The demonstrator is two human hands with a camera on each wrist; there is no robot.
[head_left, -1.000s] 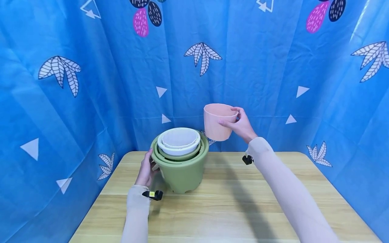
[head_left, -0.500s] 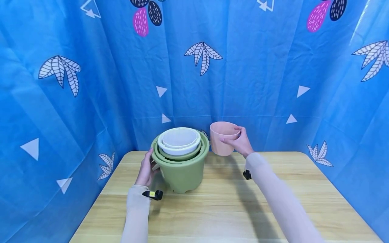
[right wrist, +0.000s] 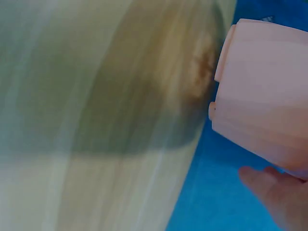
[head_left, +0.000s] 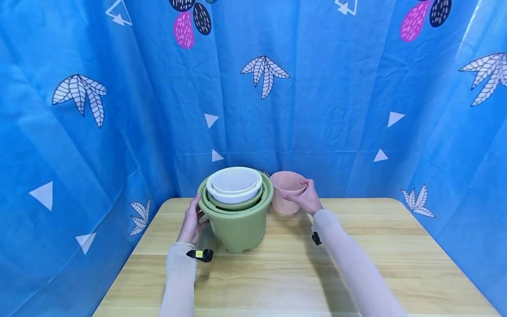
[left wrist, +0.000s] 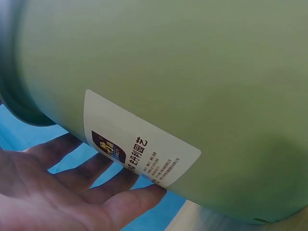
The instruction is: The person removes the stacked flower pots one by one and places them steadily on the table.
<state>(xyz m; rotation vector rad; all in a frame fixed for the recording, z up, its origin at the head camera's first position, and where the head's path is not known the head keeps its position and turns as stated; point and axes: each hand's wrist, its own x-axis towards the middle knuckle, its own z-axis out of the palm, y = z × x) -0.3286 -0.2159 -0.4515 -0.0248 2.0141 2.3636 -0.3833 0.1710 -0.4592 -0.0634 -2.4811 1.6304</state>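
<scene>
Right grip [head_left: 308, 201] pinches the pink pot [head_left: 281, 205] by its rim, wise for seemingly light, stiff plastic; left grip [head_left: 189, 223], partly hidden, seems only resting against the green pot [head_left: 239, 229]

The nested pots [head_left: 239, 230] stand on the table [head_left: 273, 286], left of the lone pot [head_left: 284, 205], before the curtain [head_left: 336, 110].

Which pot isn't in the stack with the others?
The pink pot, gripped at its rim by the right hand; the green pots and white pots sit nested together beside it.
</scene>
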